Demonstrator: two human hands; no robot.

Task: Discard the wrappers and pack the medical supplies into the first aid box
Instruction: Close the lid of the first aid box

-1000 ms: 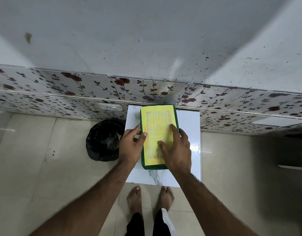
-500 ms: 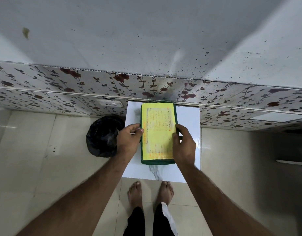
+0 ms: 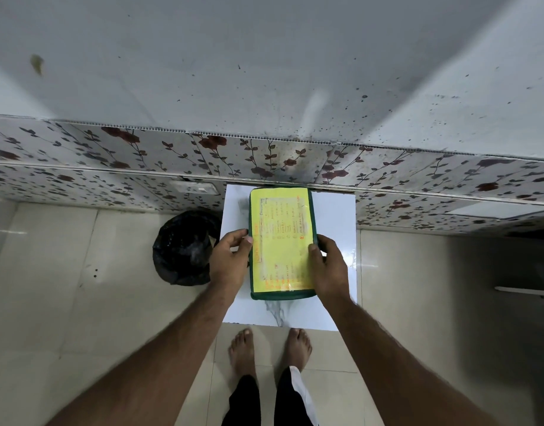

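Floral-patterned wall panels point(image 3: 117, 167) run behind a small white marble-look table point(image 3: 335, 219). On it lies the closed green first aid box point(image 3: 281, 241) with a yellow handwritten label, its far end near the wall. Left hand point(image 3: 230, 259) grips the box's left edge, right hand point(image 3: 329, 265) its right edge. Left of the table sits a black bin bag point(image 3: 184, 247)

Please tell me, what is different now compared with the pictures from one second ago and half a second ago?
The right hand moved off the yellow top of the first aid box to its right edge, thumb resting on the top. The left hand shifted slightly along the left edge, so both hands now hold the box by its sides. The box stayed closed on the white table; the black bag did not move.
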